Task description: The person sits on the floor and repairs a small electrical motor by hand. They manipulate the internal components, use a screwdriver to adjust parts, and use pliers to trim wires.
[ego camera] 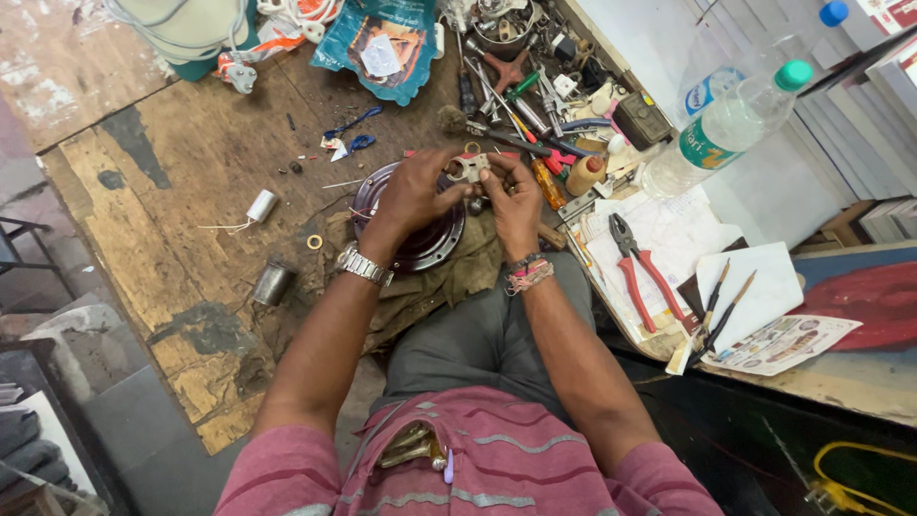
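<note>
Hands together over worn wooden counter: left hand and right hand both with fingers clamped on small grey metal part, held just above dark round metal housing on olive cloth; red-handled pliers on papers well to the right; clear plastic bottle beyond; small white capacitor to the left
</note>
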Available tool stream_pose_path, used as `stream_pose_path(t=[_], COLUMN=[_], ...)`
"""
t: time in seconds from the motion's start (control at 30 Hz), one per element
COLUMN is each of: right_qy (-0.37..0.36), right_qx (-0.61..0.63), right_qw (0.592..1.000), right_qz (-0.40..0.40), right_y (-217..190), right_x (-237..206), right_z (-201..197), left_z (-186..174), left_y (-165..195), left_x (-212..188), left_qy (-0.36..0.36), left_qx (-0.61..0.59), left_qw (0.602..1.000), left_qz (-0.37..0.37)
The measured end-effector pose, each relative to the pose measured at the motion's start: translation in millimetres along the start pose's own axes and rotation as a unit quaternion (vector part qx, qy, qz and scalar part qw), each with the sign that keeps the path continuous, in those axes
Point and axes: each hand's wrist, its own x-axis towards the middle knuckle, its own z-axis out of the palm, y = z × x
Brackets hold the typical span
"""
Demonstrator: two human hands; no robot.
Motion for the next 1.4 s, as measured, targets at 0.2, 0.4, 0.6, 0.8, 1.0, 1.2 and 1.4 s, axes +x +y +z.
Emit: stream_pose_path(t=[0.2,0.4,0.6,0.8,1.0,1.2,1.4], right_qy=[0.0,-0.006,0.047,0.06,0.055,0.075,0.023], right_qx=[-0.017,-0.03,-0.084,-0.174,-0.124,-0.262,-0.449], right_qw=[1.0,0.999,0.994,0.98,0.991,0.962,0.837], right_qz=[0.002,-0.014,-0.054,-0.072,-0.015,0.027,-0.312], right_y=[0,-2,1,11,19,9,-18], right_x=[-1,-1,-24,-57,-55,-59,-62], right_z=[-2,2,-10,-24,-19,-17,-8], left_z=[0,-2,0,5,9,10,3], left_y=[-4,-1,4,-3,-9,-5,5], left_x=[-1,-1,-2,-3,-3,-3,-4], left_qy=[0.019,0.025,0.044,0.046,0.067,0.093,0.128], left_qx=[0.006,0.004,-0.025,0.019,0.023,0.02,0.031], left_qw=[0.999,0.999,0.999,0.998,0.997,0.995,0.991], left_qz=[0.04,0.021,-0.01,-0.035,-0.028,-0.039,-0.028])
